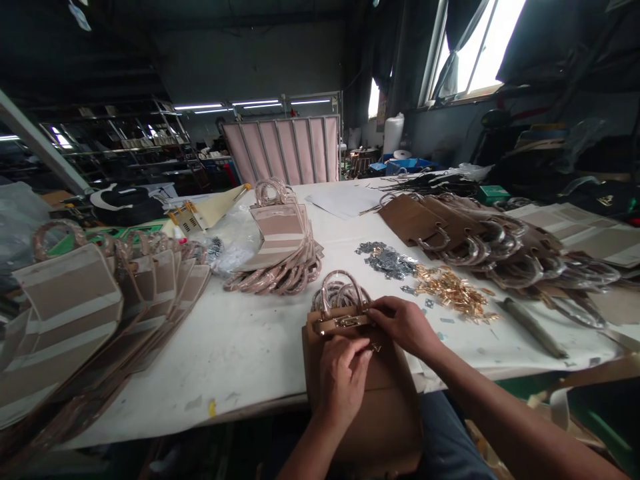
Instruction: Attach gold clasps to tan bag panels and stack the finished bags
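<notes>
A brown handbag [367,413] with plastic-wrapped handles leans at the table's front edge, partly over my lap. Across its top runs a strap with a gold-coloured clasp [347,321], and a small gold V-shaped emblem [375,347] sits on its front. My right hand [403,325] pinches the strap's right end at the bag's upper corner. Just under the clasp, my left hand [343,375] rests against the bag's front with fingers bent and drawn together. Whatever lies between the left fingertips is hidden or too small to name.
Gold-coloured metal fittings [457,293] and grey metal plates [387,260] lie in piles to the right, near a dark rod [534,327]. Brown bags [425,217] are heaped beyond. Beige bag pieces [280,227] stand at centre, with more bag panels [75,300] at left.
</notes>
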A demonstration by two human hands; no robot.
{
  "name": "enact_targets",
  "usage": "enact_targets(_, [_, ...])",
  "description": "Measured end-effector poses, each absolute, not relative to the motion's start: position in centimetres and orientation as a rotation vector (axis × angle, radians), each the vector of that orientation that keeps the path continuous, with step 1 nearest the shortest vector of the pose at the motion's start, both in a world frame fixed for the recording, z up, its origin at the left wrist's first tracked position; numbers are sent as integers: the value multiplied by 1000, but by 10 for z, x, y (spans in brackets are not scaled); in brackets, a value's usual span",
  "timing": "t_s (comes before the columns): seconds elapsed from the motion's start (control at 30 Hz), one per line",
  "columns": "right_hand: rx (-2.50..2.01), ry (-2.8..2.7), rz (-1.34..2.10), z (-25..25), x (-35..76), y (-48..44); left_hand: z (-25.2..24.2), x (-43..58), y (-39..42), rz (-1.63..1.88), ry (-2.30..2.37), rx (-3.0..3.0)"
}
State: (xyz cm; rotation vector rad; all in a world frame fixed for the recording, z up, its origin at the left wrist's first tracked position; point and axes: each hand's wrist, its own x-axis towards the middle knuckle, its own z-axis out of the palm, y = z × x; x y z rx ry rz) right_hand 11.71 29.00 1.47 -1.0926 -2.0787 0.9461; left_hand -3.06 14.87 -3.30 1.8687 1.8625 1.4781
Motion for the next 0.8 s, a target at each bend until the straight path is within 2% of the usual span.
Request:
enact_targets(0.13, [-1070, -2057, 1098, 18, 116, 295, -37, -31, 149, 1483, 1862, 1859])
enact_targets(0.23, [-1034, -1815, 1402, 9, 122, 303, -38, -34, 148, 1517, 1825, 1784])
enact_targets(0.3, [-1043, -1582, 1483, -2, 126, 311, -37, -36, 147, 1540, 1789, 1695])
enact_targets(0.47, [-1174, -1240, 1357, -20, 144, 317, -34, -41, 146, 1585, 1690, 1500])
enact_targets(0.57, [-1177, -1381, 1250, -14, 153, 289, -34, -43, 147, 1608, 1629, 1402])
enact_targets(0.7, [-963, -1764, 1203, -6, 143, 238, -33, -44, 148, 1613, 1575, 1322])
enact_targets(0.8, [-906, -1817, 1196, -8, 127, 219, -31, -44, 147, 1596, 1573, 1368])
